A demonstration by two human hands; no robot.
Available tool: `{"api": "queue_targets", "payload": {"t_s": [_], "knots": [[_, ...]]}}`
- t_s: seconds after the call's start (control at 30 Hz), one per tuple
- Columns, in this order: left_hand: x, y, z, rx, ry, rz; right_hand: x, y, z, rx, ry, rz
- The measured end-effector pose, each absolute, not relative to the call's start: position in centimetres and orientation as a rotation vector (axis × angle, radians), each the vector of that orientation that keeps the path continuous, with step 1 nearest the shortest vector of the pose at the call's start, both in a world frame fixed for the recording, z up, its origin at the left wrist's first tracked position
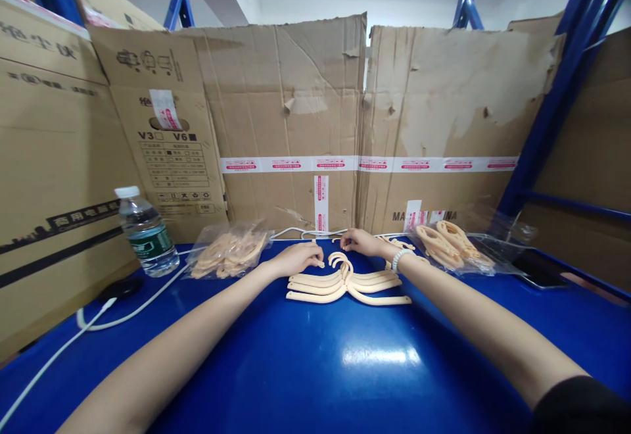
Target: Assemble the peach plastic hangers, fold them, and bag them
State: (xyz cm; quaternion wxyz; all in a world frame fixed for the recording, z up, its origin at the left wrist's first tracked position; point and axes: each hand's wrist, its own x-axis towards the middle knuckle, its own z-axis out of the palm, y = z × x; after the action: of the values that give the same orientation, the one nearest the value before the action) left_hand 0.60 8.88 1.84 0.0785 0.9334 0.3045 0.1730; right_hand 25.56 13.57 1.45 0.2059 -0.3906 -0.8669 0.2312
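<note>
A small stack of beige plastic hangers point(345, 284) lies on the blue shelf surface point(315, 361) in front of me. My left hand point(298, 258) rests just behind the stack's left side, fingers curled and pinched near the hooks. My right hand point(362, 242), with a white bead bracelet on the wrist, sits behind the hooks, its fingers bent and pinched on something I cannot make out. Both forearms reach forward over the shelf.
A clear bag of beige hangers point(227, 253) lies at the left, another bag point(456, 244) at the right. A water bottle point(146, 231) stands at the far left beside a white cable point(123, 315). A dark phone point(539, 269) lies at the right. Cardboard boxes point(296, 125) wall the back.
</note>
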Motion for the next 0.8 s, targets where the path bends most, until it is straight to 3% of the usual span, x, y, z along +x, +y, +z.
{"api": "queue_targets", "payload": {"t_s": [0.27, 0.5, 0.8], "knots": [[0.8, 3.5, 2.4, 2.64, 1.03, 0.938, 27.0, 8.3, 2.1, -0.995, -1.847, 0.868], [3.0, -2.8, 2.4, 2.356, 0.82, 1.14, 25.3, 1.2, 1.4, -0.882, -1.428, 1.159], [5.1, -3.4, -1.1, 1.706, 0.71, 1.222, 24.2, -2.3, 0.7, -0.893, -1.008, 1.58]]}}
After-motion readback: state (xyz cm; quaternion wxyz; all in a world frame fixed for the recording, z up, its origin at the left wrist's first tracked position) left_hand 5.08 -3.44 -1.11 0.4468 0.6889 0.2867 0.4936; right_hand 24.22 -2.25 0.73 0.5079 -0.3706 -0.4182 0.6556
